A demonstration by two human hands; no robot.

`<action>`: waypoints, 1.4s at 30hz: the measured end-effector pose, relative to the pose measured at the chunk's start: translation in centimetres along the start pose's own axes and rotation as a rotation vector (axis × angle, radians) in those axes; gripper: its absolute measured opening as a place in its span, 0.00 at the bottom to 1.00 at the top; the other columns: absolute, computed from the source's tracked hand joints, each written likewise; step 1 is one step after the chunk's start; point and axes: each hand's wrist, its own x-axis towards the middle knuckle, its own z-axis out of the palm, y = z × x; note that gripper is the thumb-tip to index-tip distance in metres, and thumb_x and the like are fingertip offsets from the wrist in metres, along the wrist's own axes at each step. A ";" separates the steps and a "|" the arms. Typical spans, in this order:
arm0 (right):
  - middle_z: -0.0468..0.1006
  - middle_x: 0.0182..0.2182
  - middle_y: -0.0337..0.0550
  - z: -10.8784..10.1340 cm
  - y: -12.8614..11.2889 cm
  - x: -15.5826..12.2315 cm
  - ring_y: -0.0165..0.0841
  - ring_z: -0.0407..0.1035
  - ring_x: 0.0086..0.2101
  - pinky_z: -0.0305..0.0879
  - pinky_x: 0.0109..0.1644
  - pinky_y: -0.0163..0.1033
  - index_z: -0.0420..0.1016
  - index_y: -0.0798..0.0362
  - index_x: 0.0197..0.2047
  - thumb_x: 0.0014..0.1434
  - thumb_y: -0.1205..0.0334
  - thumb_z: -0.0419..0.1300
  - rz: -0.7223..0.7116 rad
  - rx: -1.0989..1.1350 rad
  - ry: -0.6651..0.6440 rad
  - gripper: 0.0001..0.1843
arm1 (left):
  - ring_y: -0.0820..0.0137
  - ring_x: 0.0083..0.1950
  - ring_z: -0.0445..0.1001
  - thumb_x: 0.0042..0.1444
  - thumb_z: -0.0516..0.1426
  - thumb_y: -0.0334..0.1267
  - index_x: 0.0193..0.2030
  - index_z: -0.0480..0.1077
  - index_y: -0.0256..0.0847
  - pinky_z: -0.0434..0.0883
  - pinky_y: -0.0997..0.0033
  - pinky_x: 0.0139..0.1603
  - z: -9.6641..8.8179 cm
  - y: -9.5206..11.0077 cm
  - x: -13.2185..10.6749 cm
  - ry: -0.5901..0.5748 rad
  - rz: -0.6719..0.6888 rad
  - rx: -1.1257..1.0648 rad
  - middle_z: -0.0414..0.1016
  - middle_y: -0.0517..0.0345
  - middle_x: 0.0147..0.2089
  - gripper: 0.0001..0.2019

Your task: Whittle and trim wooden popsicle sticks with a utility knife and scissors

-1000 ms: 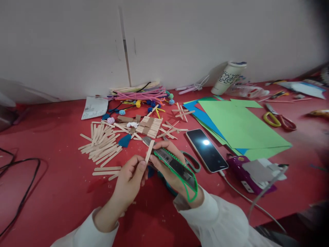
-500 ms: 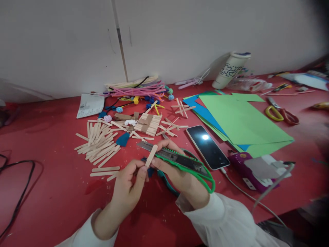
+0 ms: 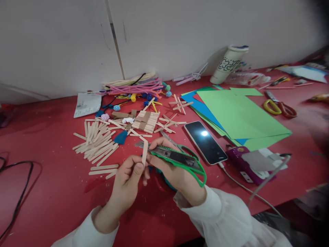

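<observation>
My left hand [image 3: 130, 178] pinches a wooden craft stick [image 3: 145, 152] between thumb and fingers, its free end pointing up. My right hand [image 3: 167, 168] is closed around a green utility knife [image 3: 177, 157]. The knife's blade [image 3: 139, 144] is extended to the left and passes behind the stick's upper part; whether it touches the stick I cannot tell. Scissors [image 3: 189, 151] lie partly hidden behind my right hand. To the left of my hands is a loose pile of craft sticks [image 3: 99, 142], with a dark blue felt piece [image 3: 120, 137] beside it.
A phone [image 3: 205, 142] with a cable lies right of my hands, near a purple power strip [image 3: 250, 164]. Green and blue paper sheets [image 3: 244, 116], red-and-yellow scissors [image 3: 280, 106] and a tumbler [image 3: 228, 65] are farther back. Pink pipe cleaners [image 3: 136, 87] line the wall; a black cable [image 3: 31, 171] lies left.
The stick in my left hand has turned more upright and shifted slightly left. My right hand with the knife has moved a little left, uncovering more of the scissors behind it.
</observation>
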 end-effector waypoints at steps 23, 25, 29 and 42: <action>0.72 0.25 0.33 0.2 0.2 -0.8 0.24 0.68 0.22 0.67 0.26 0.29 0.65 0.50 0.37 0.56 0.64 0.62 -0.248 -0.254 0.048 0.08 | 0.80 0.17 0.64 0.54 0.58 0.51 0.26 0.62 0.39 0.62 0.80 0.21 -0.4 0.4 0.1 -0.059 -0.076 -0.024 0.68 0.67 0.18 0.17; 0.71 0.23 0.31 0.3 0.2 -0.8 0.24 0.67 0.20 0.66 0.24 0.30 0.65 0.49 0.38 0.57 0.63 0.60 -0.223 -0.241 0.031 0.07 | 0.80 0.17 0.63 0.55 0.57 0.50 0.26 0.61 0.39 0.62 0.80 0.21 -0.2 0.5 0.0 -0.067 -0.067 -0.011 0.68 0.67 0.18 0.17; 0.70 0.22 0.31 0.6 -0.2 -0.8 0.24 0.67 0.19 0.65 0.23 0.30 0.63 0.49 0.36 0.57 0.62 0.60 -0.217 -0.252 0.082 0.07 | 0.80 0.18 0.64 0.56 0.56 0.49 0.27 0.62 0.39 0.62 0.80 0.21 -0.2 0.5 -0.2 -0.023 -0.006 0.039 0.69 0.66 0.19 0.15; 0.70 0.22 0.30 0.6 -0.3 -0.6 0.24 0.67 0.20 0.65 0.23 0.29 0.63 0.49 0.36 0.55 0.64 0.62 -0.226 -0.314 0.116 0.09 | 0.79 0.19 0.66 0.58 0.53 0.39 0.27 0.64 0.40 0.65 0.81 0.22 0.3 0.3 -0.4 0.093 0.081 0.244 0.70 0.65 0.20 0.09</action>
